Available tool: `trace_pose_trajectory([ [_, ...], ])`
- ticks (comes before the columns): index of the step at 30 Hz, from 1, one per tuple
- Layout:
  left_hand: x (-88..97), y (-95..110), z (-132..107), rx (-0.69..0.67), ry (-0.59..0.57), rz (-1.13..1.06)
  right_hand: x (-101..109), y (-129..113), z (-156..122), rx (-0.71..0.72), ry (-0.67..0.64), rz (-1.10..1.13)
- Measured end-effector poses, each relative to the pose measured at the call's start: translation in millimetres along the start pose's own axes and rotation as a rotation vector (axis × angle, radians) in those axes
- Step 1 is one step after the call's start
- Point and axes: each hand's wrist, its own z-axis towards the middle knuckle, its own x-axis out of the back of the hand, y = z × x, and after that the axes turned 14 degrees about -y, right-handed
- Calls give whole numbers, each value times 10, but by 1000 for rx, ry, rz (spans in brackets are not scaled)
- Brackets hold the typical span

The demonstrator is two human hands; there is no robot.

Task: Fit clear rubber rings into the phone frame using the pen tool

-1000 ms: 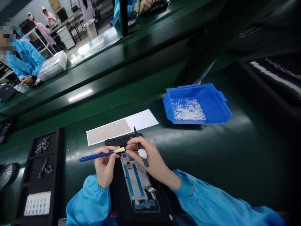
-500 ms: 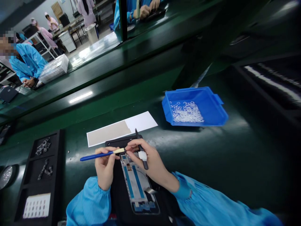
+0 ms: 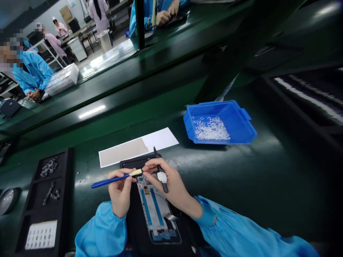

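My left hand (image 3: 119,191) is closed on a blue pen-like stick (image 3: 107,181) with a cream end section, which points toward my right hand. Black tweezers (image 3: 164,186) with a white wrap lie across my right hand (image 3: 171,180), tips pointing up and away. The thumb and forefinger of that hand pinch close to the stick's cream end; a small dark piece there is too small to name. Below both hands an opened phone frame (image 3: 157,210) with blue strips rests in a black holder (image 3: 136,228). My fingers cover its upper edge.
Beyond the holder lies a white card (image 3: 160,139) with a beige strip. A blue bin (image 3: 238,123) of small white rings stands at the right. On the left is a black divided tray (image 3: 31,217) with small parts. Co-workers sit across the bench.
The blue stick's outer end has dipped slightly, so the stick tilts a little more. Both hands stay almost in place, with the right fingertips still at the cream end.
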Motion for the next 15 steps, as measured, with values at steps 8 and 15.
trace_pose_trajectory([
  [8,-21,-21,-34,-107,-17,72,-26,24,-15,15,12,-52],
  [15,-37,-31,-53,-163,-24,93,-62,51,-30,44,40,-94],
])
